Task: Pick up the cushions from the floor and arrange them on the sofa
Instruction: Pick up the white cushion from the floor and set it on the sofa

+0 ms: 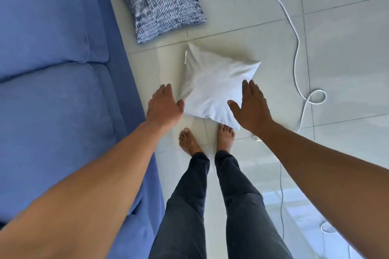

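Note:
A plain white cushion (212,84) lies on the pale tiled floor just in front of my bare feet. My left hand (165,106) hovers at its left edge, fingers apart, holding nothing. Over the cushion's right edge my right hand (251,107) is spread flat and empty. Farther away on the floor lies a blue-and-white patterned cushion (162,0), close to the sofa's front. The blue sofa (52,69) fills the left side, its seat bare of cushions in view.
A white cable (294,35) snakes across the tiles at the right and loops near my right hand. My two feet (206,141) stand right behind the white cushion. A glossy surface shows at the lower right.

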